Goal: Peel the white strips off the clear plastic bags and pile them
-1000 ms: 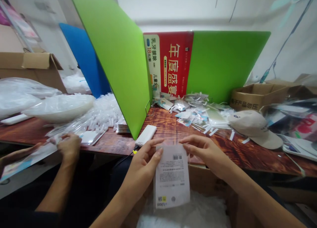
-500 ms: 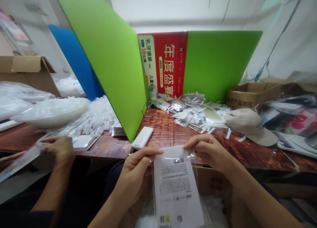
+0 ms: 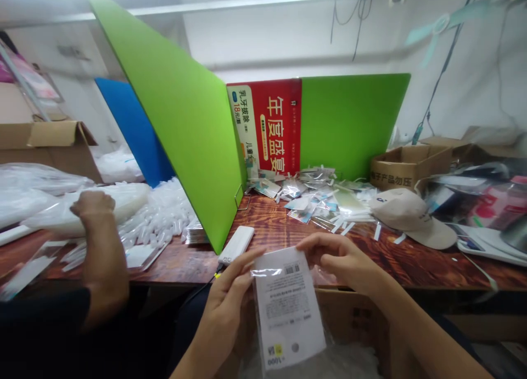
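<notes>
I hold a clear plastic packet with a white printed card [image 3: 286,307] upright above my lap, just in front of the table edge. My left hand [image 3: 228,291] pinches its upper left edge between thumb and fingers. My right hand [image 3: 340,258] grips the top right corner. A barcode sits at the card's top and a yellow mark near its bottom. Below the packet lies a cardboard box [image 3: 354,318] with clear bags in it.
A co-worker's arm [image 3: 101,241] reaches over white tubes [image 3: 164,214] at the left. Green dividers [image 3: 185,121] and a red poster [image 3: 274,126] stand on the wooden table [image 3: 284,230]. A white power bank [image 3: 236,245], loose packets [image 3: 321,195], a beige cap [image 3: 411,217] and cardboard boxes [image 3: 407,165] lie around.
The camera tilted up. My hands kept the packet and tilted it a little to the left. The co-worker's hand moved from the table edge up onto the plastic bags.
</notes>
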Demonstrator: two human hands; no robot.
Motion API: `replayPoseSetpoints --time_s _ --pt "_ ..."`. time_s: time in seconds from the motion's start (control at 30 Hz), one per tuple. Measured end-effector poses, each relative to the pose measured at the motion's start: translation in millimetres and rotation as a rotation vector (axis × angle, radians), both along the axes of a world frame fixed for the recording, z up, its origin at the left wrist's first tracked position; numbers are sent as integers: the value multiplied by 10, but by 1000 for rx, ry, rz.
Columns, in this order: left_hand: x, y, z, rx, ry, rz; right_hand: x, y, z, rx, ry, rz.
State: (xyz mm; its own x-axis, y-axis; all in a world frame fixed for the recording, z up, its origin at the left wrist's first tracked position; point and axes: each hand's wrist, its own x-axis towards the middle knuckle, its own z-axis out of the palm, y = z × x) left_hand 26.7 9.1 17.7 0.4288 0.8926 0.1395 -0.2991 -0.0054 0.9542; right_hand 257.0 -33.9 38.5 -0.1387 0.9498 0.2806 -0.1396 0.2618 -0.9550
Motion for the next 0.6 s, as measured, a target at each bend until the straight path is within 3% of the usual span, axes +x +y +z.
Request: replayPoseSetpoints --time_s 0.1,0.2,0.3,0.4,0.5,0.6 --pt "27 -25 58 -139 -11 -141 -4 -13 23 27 93 -37" --pt "42 -31 56 -122 53 -260 -7 -9 -4 110 37 -77" --pt "49 -50 -11 -45 122 -331 -36 -2 -52 182 -195 -190" --pt "37 -109 -75 160 372 -377 -105 -15 -55 154 -459 -241" --pt "8 -178 -85 357 609 -406 -141 -43 -11 84 -571 -114" --pt "-14 -193 -57 305 533 -481 -62 -90 44 -28 -380 35"
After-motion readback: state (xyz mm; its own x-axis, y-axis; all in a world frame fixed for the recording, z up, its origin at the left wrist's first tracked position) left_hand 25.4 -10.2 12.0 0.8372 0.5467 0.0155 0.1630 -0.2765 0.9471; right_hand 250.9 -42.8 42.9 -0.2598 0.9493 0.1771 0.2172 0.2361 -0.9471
